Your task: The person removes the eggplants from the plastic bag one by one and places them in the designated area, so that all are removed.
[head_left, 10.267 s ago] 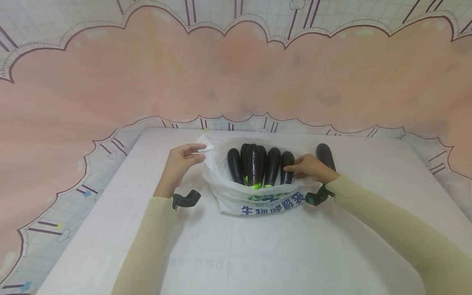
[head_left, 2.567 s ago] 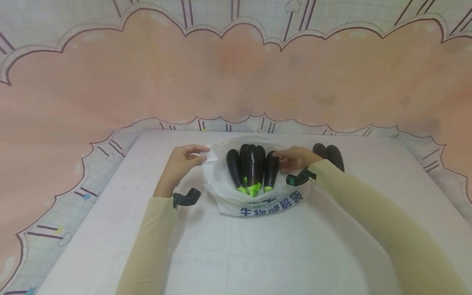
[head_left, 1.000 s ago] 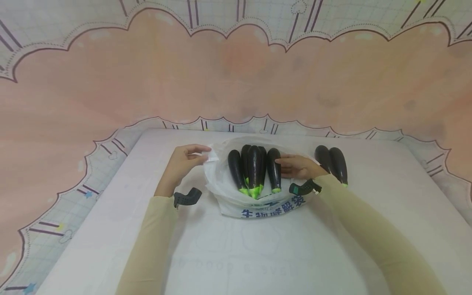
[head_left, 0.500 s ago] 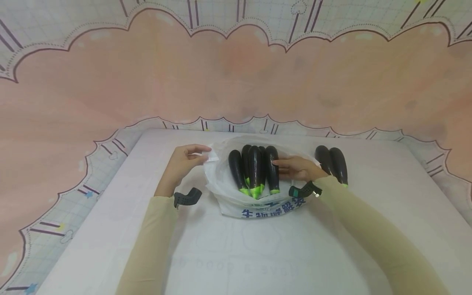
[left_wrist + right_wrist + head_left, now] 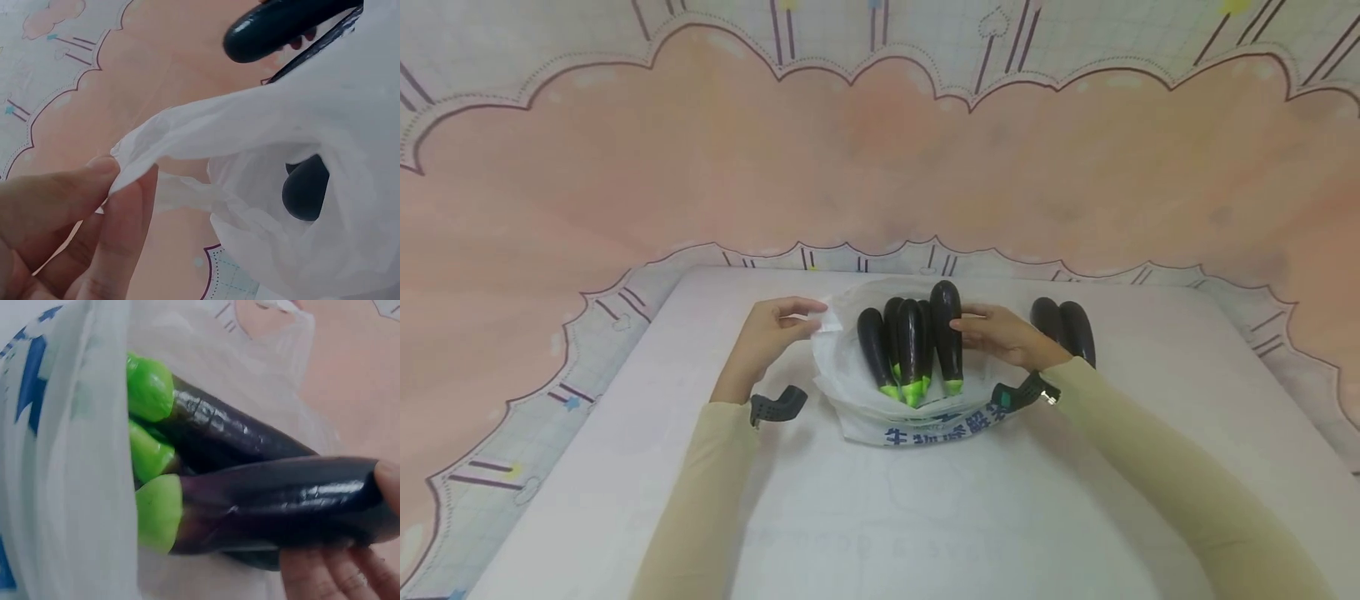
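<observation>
A white plastic bag (image 5: 838,367) with blue printing lies with its mouth spread in the head view. My left hand (image 5: 767,337) pinches its left edge between thumb and fingers, as the left wrist view (image 5: 134,169) shows up close. At the right of the bag's mouth, my right hand (image 5: 1000,336) grips a dark eggplant (image 5: 947,354) with a green cap, thumb on one side and fingers on the other. In the right wrist view that eggplant (image 5: 269,503) lies across the others, its cap close to the bag's rim. Several more eggplants (image 5: 911,342) rest inside the bag.
Two eggplants (image 5: 1077,329) lie side by side on the white tabletop (image 5: 850,533) right of the bag, partly behind the right wrist. A peach patterned curtain (image 5: 880,158) hangs behind the table. Each wrist wears a black camera mount (image 5: 778,405).
Since ten seconds ago one more eggplant lies on the table at the right, and fewer are in the bag. Over the last half second the gripped eggplant has risen. My left hand keeps its place.
</observation>
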Demonstrator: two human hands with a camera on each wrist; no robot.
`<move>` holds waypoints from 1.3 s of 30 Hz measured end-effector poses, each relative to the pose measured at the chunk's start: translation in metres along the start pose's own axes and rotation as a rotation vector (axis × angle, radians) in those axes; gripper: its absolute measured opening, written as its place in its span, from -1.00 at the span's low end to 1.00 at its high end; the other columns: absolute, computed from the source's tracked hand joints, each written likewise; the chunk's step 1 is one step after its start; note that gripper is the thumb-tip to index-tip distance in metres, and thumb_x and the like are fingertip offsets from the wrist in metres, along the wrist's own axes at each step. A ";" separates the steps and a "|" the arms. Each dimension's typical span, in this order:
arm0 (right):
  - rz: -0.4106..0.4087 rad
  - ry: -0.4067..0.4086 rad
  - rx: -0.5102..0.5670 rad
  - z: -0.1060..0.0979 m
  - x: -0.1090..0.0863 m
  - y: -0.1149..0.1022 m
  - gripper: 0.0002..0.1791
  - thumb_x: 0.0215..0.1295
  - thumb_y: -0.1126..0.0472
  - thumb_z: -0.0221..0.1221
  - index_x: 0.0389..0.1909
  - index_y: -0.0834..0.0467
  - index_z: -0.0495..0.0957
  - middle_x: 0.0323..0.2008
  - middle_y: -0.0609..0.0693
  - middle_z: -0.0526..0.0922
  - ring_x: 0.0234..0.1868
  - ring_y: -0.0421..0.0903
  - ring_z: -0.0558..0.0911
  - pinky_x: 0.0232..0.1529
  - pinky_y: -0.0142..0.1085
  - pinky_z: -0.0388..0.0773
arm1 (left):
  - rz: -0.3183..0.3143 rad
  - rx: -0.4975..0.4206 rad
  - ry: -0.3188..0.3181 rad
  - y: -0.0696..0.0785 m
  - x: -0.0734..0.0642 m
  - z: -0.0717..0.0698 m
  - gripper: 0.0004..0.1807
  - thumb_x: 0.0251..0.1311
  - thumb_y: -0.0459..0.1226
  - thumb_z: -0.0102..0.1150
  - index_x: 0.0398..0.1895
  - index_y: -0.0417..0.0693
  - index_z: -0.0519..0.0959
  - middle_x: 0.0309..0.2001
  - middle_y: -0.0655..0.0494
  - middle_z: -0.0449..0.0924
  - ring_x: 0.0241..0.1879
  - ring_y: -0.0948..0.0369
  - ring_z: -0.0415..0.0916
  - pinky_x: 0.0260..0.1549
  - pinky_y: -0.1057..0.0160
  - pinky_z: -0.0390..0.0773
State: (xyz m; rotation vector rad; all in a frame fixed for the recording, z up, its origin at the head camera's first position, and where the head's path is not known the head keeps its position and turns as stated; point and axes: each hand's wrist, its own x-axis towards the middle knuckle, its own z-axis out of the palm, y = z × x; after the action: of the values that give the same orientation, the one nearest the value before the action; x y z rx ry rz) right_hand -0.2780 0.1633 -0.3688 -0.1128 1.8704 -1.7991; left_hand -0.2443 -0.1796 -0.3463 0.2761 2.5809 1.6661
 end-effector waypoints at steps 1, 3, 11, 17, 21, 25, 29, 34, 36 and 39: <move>-0.011 0.007 -0.016 0.000 -0.001 -0.001 -0.33 0.37 0.34 0.00 0.41 0.36 -0.05 0.37 0.32 0.18 -0.04 -0.23 0.56 0.32 -0.12 0.29 | 0.009 0.002 0.000 0.001 0.000 0.000 -0.66 0.20 -0.29 0.18 0.04 -0.19 0.55 0.07 -0.15 0.56 -0.23 0.26 0.64 0.08 0.05 0.48; -0.033 0.014 -0.042 -0.002 -0.003 -0.004 -0.31 0.37 0.34 0.00 0.42 0.37 -0.08 0.36 0.35 0.18 -0.06 -0.27 0.57 0.29 -0.17 0.33 | 0.029 0.017 -0.003 0.002 0.002 0.001 -0.67 0.19 -0.30 0.19 0.03 -0.19 0.56 0.06 -0.14 0.58 -0.24 0.27 0.64 0.06 0.05 0.48; -0.064 0.018 -0.084 -0.010 -0.014 -0.017 -0.26 0.37 0.34 0.00 0.44 0.35 -0.17 0.38 0.32 0.15 0.05 -0.22 0.55 0.18 -0.34 0.44 | 0.021 0.061 -0.032 0.006 0.002 0.004 -0.66 0.19 -0.28 0.19 0.03 -0.19 0.57 0.08 -0.13 0.57 -0.15 0.11 0.64 0.08 0.01 0.48; -0.060 0.028 -0.120 -0.015 -0.022 -0.023 -0.22 0.35 0.34 0.03 0.44 0.34 -0.20 0.41 0.32 0.08 0.40 0.16 0.20 0.29 -0.22 0.32 | 0.020 0.068 -0.040 0.005 0.002 0.004 -0.68 0.19 -0.28 0.19 0.02 -0.19 0.57 0.06 -0.14 0.58 -0.11 0.01 0.63 0.08 -0.01 0.47; -0.071 0.031 -0.151 -0.019 -0.026 -0.025 -0.24 0.36 0.33 0.02 0.44 0.34 -0.19 0.41 0.31 0.08 0.41 0.18 0.18 0.30 -0.18 0.29 | 0.024 0.081 -0.054 0.007 0.002 0.006 -0.68 0.19 -0.30 0.19 0.01 -0.19 0.58 0.05 -0.14 0.59 -0.14 0.05 0.64 0.06 0.01 0.49; -0.081 0.030 -0.157 -0.025 -0.030 -0.026 -0.23 0.37 0.31 0.02 0.44 0.33 -0.20 0.42 0.30 0.07 0.40 0.17 0.19 0.28 -0.24 0.33 | 0.019 0.098 -0.063 0.008 0.001 0.007 -0.68 0.19 -0.30 0.19 0.01 -0.18 0.58 0.03 -0.14 0.60 -0.17 0.10 0.65 0.04 0.01 0.50; -0.082 0.031 -0.144 -0.030 -0.032 -0.029 -0.21 0.36 0.31 0.03 0.44 0.33 -0.23 0.42 0.31 0.06 0.40 0.18 0.18 0.23 -0.32 0.38 | 0.004 0.105 -0.067 0.005 0.002 0.008 -0.68 0.19 -0.27 0.19 0.01 -0.16 0.58 0.02 -0.14 0.61 -0.17 0.12 0.65 0.07 0.00 0.48; -0.093 0.043 -0.148 -0.039 -0.037 -0.032 -0.19 0.36 0.30 0.04 0.44 0.34 -0.23 0.42 0.32 0.06 0.18 -0.12 0.47 0.18 -0.38 0.42 | -0.012 0.098 -0.070 0.004 0.002 0.008 -0.67 0.19 -0.26 0.19 0.02 -0.15 0.58 0.02 -0.14 0.61 -0.15 0.09 0.64 0.10 -0.02 0.45; -0.108 0.040 -0.145 -0.043 -0.039 -0.033 -0.19 0.36 0.29 0.04 0.44 0.34 -0.24 0.41 0.32 0.06 0.05 -0.31 0.50 0.16 -0.41 0.43 | -0.016 0.095 -0.073 0.004 0.002 0.008 -0.67 0.19 -0.26 0.19 0.02 -0.15 0.58 0.03 -0.14 0.61 -0.13 0.07 0.64 0.11 -0.03 0.44; -0.120 0.034 -0.134 -0.049 -0.044 -0.034 -0.18 0.37 0.26 0.05 0.45 0.31 -0.25 0.42 0.32 0.03 -0.02 -0.41 0.52 0.13 -0.47 0.44 | -0.017 0.094 -0.075 0.004 0.002 0.008 -0.67 0.20 -0.26 0.19 0.02 -0.15 0.58 0.02 -0.14 0.61 -0.12 0.05 0.64 0.12 -0.03 0.44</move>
State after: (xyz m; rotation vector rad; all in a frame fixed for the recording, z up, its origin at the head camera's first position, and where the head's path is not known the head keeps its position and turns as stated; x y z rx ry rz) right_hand -0.2716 0.2226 -0.3247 -0.2497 2.0473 -1.7621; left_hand -0.2446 -0.1704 -0.3459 0.3146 2.6031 1.5010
